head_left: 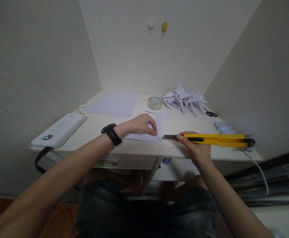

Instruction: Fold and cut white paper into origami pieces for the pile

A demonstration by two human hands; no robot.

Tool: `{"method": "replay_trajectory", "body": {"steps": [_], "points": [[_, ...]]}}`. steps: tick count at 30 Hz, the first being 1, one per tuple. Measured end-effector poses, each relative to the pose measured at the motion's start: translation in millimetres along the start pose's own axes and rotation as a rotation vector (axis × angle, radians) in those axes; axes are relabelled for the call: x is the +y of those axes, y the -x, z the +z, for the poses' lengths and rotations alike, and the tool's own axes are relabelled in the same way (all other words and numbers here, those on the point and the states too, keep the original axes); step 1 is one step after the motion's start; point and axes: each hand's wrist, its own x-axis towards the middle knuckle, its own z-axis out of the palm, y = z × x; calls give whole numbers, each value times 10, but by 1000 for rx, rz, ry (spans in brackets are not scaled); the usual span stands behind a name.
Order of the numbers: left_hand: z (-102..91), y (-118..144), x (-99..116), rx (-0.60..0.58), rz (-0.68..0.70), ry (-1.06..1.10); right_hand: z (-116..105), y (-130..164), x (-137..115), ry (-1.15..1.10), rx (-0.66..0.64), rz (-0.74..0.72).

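A pale sheet of paper (144,137) lies near the front of the white desk. Thumb and fingertips of my left hand (144,124) are pinched together at the sheet's right-hand corner, where a thin line or raised edge shows. My right hand (196,148) grips a yellow utility knife (208,139), its dark blade out and pointing left. The blade tip is just to the right of the paper's corner, close to my left fingertips. Behind the sheet lies a thin white paper strip or stick (151,112).
A roll of clear tape (155,103) stands behind the sheet. To its right are several folded paper pinwheels (184,99) and black scissors (210,113). Stacked paper (114,103) lies back left. A white device (60,130) occupies the left edge; walls enclose three sides.
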Motion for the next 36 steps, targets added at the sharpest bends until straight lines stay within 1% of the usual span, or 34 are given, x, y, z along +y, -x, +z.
{"method": "replay_trajectory", "body": {"steps": [3, 6, 9, 14, 21, 25, 30, 36], "points": [[106, 26, 8, 111, -71, 7, 31, 38, -82, 96, 52, -29], [188, 78, 19, 153, -108, 53, 65, 58, -114, 153, 56, -47], [229, 112, 16, 174, -131, 77, 83, 65, -118, 185, 33, -53], [235, 118, 34, 181, -174, 59, 87, 70, -106, 180, 23, -57], [215, 126, 162, 170, -241, -9, 119, 73, -123, 185, 6, -55], [213, 132, 191, 168, -234, -40, 127, 75, -137, 194, 12, -40], [212, 126, 168, 162, -241, -52, 119, 83, -129, 193, 21, -47], [209, 126, 156, 142, -215, -61, 113, 81, -119, 203, 19, -56]]}}
